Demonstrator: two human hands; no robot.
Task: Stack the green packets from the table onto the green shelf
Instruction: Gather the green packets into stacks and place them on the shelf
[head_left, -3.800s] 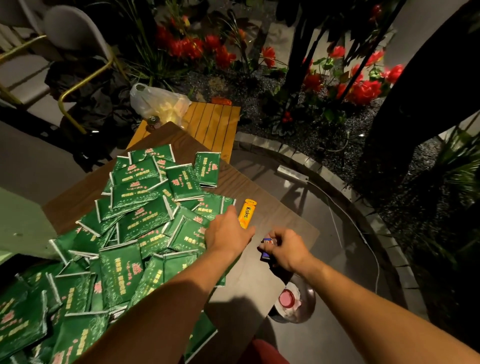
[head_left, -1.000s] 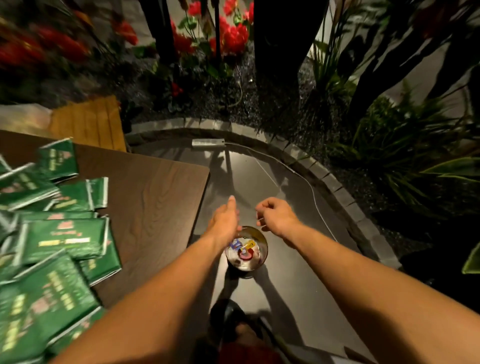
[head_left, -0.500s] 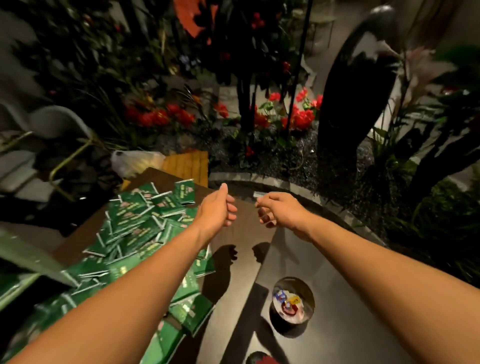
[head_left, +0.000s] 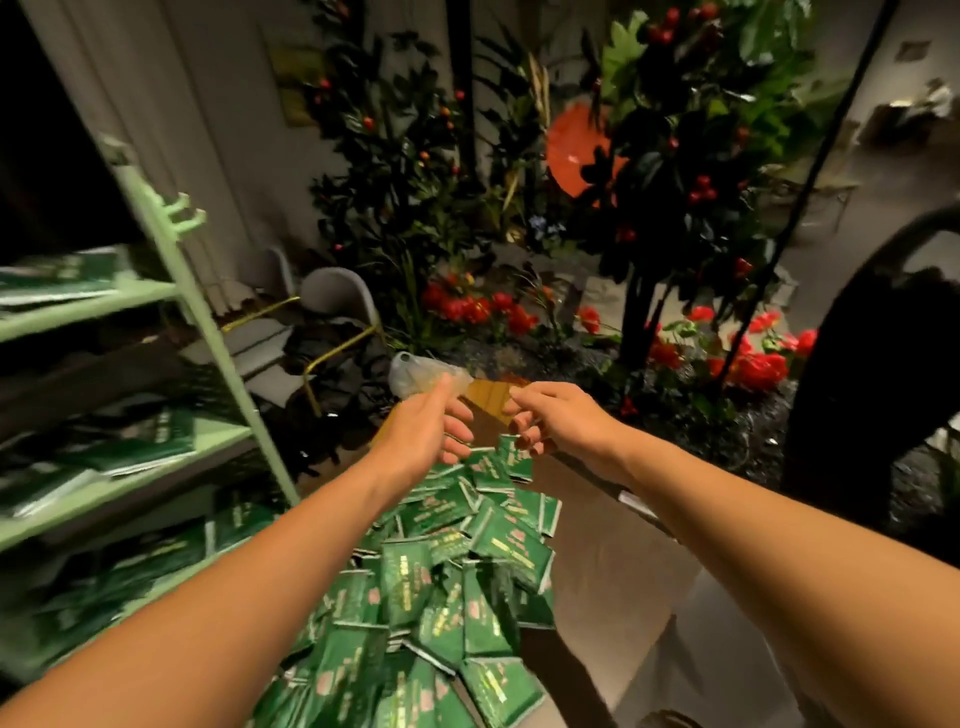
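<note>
both arms raised higher, left hand loosely curled, right hand alike

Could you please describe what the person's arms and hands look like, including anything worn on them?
Both arms are bare as far as the picture shows, with no sleeves in view. The left hand and right hand wear no gloves, and no watch, bracelet or ring can be made out. The fingers are uncovered, though slightly blurred.

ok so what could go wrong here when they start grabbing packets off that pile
The green packets lie in a loose, overlapping heap that reaches the table edge, so a grab could push some off. Both the left hand and right hand are empty. The green shelf already holds packets, so stacks could slide.
</note>
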